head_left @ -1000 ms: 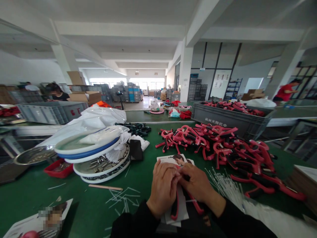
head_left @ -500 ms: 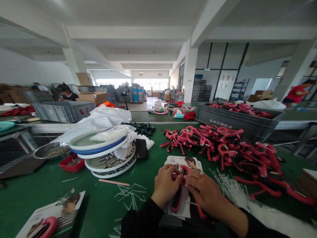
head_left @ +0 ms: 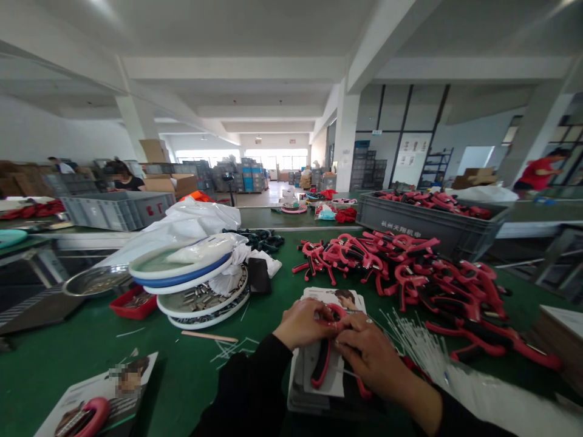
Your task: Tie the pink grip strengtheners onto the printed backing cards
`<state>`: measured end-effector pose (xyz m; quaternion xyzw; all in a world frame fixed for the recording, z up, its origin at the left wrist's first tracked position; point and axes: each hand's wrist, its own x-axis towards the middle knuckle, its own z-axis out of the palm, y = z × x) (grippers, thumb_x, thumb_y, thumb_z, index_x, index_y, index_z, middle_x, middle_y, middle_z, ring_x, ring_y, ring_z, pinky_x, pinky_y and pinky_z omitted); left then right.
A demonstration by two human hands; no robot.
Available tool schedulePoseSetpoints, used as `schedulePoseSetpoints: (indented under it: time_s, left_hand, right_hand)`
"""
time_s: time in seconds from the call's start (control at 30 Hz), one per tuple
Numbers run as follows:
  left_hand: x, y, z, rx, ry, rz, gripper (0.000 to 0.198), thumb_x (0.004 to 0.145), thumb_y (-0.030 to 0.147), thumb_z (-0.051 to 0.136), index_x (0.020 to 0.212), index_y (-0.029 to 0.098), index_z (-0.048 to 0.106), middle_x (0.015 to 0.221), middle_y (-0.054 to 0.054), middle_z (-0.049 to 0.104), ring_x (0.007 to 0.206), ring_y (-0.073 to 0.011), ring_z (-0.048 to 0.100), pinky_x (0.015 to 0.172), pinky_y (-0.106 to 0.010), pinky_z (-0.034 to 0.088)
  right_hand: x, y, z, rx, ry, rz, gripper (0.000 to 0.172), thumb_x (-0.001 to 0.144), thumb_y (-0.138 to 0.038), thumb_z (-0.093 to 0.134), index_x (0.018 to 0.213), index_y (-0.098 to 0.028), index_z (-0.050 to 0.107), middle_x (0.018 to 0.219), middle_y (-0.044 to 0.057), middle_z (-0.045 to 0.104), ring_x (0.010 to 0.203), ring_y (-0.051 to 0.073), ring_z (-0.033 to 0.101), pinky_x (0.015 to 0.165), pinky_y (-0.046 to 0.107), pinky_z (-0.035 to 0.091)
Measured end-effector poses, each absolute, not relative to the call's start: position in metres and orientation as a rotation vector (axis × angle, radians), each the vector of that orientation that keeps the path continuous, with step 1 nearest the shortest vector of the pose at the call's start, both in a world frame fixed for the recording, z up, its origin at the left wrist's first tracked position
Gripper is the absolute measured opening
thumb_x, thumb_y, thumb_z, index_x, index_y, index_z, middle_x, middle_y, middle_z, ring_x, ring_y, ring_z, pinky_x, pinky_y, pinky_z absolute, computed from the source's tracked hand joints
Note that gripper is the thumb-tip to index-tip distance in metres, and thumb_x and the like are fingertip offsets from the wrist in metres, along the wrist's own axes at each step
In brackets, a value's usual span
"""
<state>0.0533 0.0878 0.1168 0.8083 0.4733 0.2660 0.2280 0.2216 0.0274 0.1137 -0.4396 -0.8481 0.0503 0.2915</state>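
My left hand (head_left: 301, 325) and my right hand (head_left: 371, 355) are both closed on the top of a red-and-black hand tool (head_left: 322, 358). The tool lies on a printed white card (head_left: 334, 303) atop a small stack of cards on the green table (head_left: 182, 370). The two hands touch each other at the tool's head, fingers pinched there. Its two handles point toward me. Black sleeves cover both forearms.
A heap of red-and-black tools (head_left: 428, 279) fills the right side, with a grey crate (head_left: 410, 227) of more behind. White plastic ties (head_left: 414, 340) lie right of my hands. Stacked plates (head_left: 195, 285), a red tray (head_left: 132, 303) and white bags sit left. A packaged card (head_left: 95, 400) lies near left. People work far off.
My hands and the tool have stayed on the card, fingers shifting slightly at the tool's head. The view has swung a little, and my left forearm now lies more across the front.
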Motion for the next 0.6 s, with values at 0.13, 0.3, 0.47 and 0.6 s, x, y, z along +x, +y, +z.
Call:
schedulePoseSetpoints:
  time_s: [0.13, 0.3, 0.47, 0.6]
  left_hand:
    - [0.057, 0.088, 0.118, 2.270, 1.305, 0.704, 0.019, 0.060, 0.038, 0.067, 0.072, 0.024, 0.072, 0.078, -0.001, 0.070, 0.073, -0.0197, 0.063, 0.065, -0.026, 0.046]
    - [0.060, 0.078, 0.127, 2.328, 1.351, 0.695, 0.013, 0.063, 0.033, 0.063, 0.069, 0.025, 0.071, 0.074, -0.003, 0.070, 0.072, -0.0219, 0.063, 0.068, -0.029, 0.046]
    - [0.056, 0.072, 0.129, 2.336, 1.347, 0.717, 0.017, 0.066, 0.033, 0.063, 0.079, 0.026, 0.071, 0.091, -0.003, 0.069, 0.085, -0.0225, 0.062, 0.078, -0.031, 0.046]
    - [0.041, 0.063, 0.118, 2.138, 1.479, 1.022, 0.034, 0.075, 0.044, 0.056, 0.099, 0.021, 0.066, 0.110, -0.008, 0.061, 0.103, -0.0229, 0.055, 0.089, -0.033, 0.043]
  right_hand:
    - [0.224, 0.030, 0.113, -1.038, -2.299, 0.193, 0.017, 0.082, -0.016, 0.050, 0.072, -0.018, 0.063, 0.086, 0.005, 0.062, 0.085, 0.018, 0.055, 0.076, 0.032, 0.042]
    - [0.226, 0.033, 0.116, -0.934, -2.278, 0.300, 0.017, 0.083, -0.019, 0.048, 0.071, -0.019, 0.060, 0.081, 0.005, 0.062, 0.082, 0.017, 0.056, 0.078, 0.033, 0.043]
    - [0.233, 0.029, 0.134, -0.981, -2.313, 0.430, 0.014, 0.084, -0.022, 0.046, 0.078, -0.021, 0.059, 0.082, 0.004, 0.063, 0.083, 0.017, 0.056, 0.081, 0.033, 0.043]
    - [0.247, 0.015, 0.155, -1.030, -2.381, 0.515, 0.024, 0.077, -0.019, 0.049, 0.101, -0.022, 0.054, 0.103, 0.005, 0.061, 0.095, 0.018, 0.055, 0.086, 0.031, 0.042]
